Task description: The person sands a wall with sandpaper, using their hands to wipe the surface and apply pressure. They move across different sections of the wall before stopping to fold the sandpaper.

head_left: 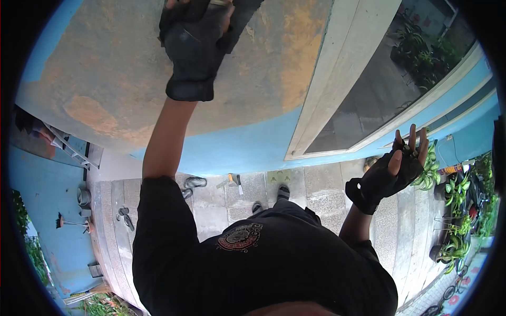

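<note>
My left hand (pixel 192 47), in a black fingerless glove, is raised at the top of the view against the wall (pixel 263 68). It holds a dark flat sheet (pixel 243 18) against the surface; the sheet's edges show on both sides of the glove. Its fingertips are partly cut off by the frame. The wall is patchy grey and orange where the paint is off, with blue paint lower down. Off to the right, near the window frame (pixel 337 79), my right hand (pixel 396 167) hangs in the air, also gloved, fingers apart and nothing in it.
On the tiled floor by the wall lie scraper-like tools (pixel 235 183) and a pair of dark shoes (pixel 194 183). Sandals (pixel 125 217) lie further left. Potted plants (pixel 456 192) line the right side. A broom (pixel 74 223) hangs at the left wall.
</note>
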Motion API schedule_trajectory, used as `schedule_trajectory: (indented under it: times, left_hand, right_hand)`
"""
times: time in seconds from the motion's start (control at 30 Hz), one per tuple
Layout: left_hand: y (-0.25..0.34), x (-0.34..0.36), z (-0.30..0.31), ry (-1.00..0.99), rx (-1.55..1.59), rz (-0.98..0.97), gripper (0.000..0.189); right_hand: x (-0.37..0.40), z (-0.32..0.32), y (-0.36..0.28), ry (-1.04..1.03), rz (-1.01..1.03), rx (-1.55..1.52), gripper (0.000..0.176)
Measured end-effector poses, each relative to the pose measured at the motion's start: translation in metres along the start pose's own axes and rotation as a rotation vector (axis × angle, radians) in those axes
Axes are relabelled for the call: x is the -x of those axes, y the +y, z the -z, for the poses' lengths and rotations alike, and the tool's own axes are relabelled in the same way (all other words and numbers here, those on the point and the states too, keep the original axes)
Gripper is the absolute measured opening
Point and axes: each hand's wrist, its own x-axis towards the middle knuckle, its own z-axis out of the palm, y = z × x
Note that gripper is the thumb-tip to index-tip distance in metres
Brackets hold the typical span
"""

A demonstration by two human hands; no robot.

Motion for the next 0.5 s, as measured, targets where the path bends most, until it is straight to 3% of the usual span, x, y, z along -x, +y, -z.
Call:
schedule_trajectory:
  times: [0.07, 0.17, 0.23, 0.3, 0.4, 0.43, 0.5]
  left_hand:
    - [0.059, 0.04, -0.007, -0.027, 0.163, 0.169, 0.044]
    - [0.171, 0.138, -0.02, -0.323, 0.453, -0.015, 0.048]
    - [0.181, 0.155, -0.017, -0.436, 0.52, -0.027, 0.05]
    - [0.157, 0.148, -0.005, -0.418, 0.376, 0.15, 0.051]
    - [0.104, 0.138, 0.0, -0.118, 0.234, 0.607, 0.054]
    - [0.105, 0.141, -0.007, -0.113, 0.201, 0.615, 0.054]
    - [0.13, 0.168, -0.026, 0.067, 0.174, 0.894, 0.064]
  right_hand:
    - [0.012, 0.001, -0.002, -0.031, 0.021, 0.007, 0.077]
    - [0.038, -0.011, -0.016, -0.124, -0.078, -0.041, 0.076]
    - [0.046, -0.016, -0.016, -0.208, -0.16, -0.101, 0.072]
    - [0.043, -0.018, -0.013, -0.272, -0.129, -0.132, 0.073]
    - [0.031, -0.023, -0.003, -0.291, -0.096, -0.216, 0.074]
    - [0.025, -0.025, 0.004, -0.284, -0.082, -0.263, 0.075]
    - [0.017, -0.029, 0.018, -0.36, -0.075, -0.3, 0.076]
